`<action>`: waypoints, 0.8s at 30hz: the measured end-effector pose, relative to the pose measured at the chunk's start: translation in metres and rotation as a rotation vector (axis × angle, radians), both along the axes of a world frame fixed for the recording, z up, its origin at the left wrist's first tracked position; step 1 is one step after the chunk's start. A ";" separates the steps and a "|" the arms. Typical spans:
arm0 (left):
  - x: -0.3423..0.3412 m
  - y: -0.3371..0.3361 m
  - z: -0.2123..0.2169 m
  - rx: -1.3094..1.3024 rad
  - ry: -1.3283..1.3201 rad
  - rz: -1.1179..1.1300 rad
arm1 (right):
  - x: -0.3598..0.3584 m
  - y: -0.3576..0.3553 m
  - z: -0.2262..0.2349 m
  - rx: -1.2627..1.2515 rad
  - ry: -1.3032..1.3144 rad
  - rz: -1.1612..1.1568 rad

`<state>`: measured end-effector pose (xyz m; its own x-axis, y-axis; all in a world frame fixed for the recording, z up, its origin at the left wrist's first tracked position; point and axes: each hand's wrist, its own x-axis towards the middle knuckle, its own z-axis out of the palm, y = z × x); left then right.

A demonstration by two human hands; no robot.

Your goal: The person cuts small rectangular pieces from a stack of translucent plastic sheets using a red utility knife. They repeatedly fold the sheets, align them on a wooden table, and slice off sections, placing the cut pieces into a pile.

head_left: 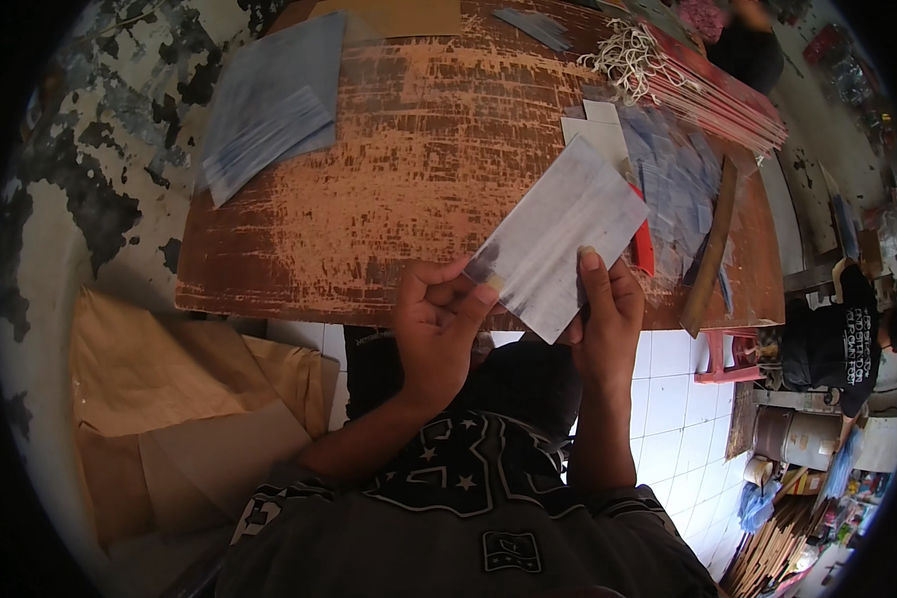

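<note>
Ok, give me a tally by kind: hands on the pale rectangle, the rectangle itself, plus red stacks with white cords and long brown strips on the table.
Hands (left hand, right hand): 2
Pale rectangle: 1
Corded red stack: 1
Long brown strip: 1
Total: 5

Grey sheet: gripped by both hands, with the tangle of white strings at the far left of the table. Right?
Wrong side: the head view shows the tangle of white strings at the far right of the table. The rest stands: left hand and right hand both grip the grey sheet.
</note>
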<state>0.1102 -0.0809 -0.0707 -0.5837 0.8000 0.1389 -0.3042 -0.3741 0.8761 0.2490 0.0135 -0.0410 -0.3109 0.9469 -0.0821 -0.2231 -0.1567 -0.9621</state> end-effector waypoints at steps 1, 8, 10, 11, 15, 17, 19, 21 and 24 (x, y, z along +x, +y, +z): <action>0.000 0.000 -0.001 0.013 -0.004 -0.001 | 0.000 0.000 0.000 0.001 -0.003 -0.005; -0.002 -0.008 -0.009 0.089 0.055 -0.034 | 0.006 0.004 0.000 -0.091 0.062 0.072; -0.009 -0.009 -0.015 0.167 0.220 0.001 | 0.007 0.004 0.001 -0.151 0.132 0.109; -0.014 -0.009 -0.017 0.211 0.372 0.060 | 0.007 0.004 0.002 -0.181 0.167 0.128; -0.034 -0.013 -0.018 0.306 0.618 0.060 | 0.013 0.007 -0.001 -0.255 0.174 0.234; -0.039 -0.010 -0.011 0.347 0.626 0.028 | 0.014 0.008 -0.003 -0.280 0.185 0.259; -0.042 -0.011 -0.007 0.356 0.646 0.015 | 0.014 0.008 -0.003 -0.287 0.184 0.272; -0.045 -0.013 -0.007 0.342 0.682 0.021 | 0.014 0.007 -0.001 -0.295 0.177 0.274; -0.047 -0.016 -0.010 0.327 0.730 0.034 | 0.012 0.005 0.002 -0.302 0.163 0.267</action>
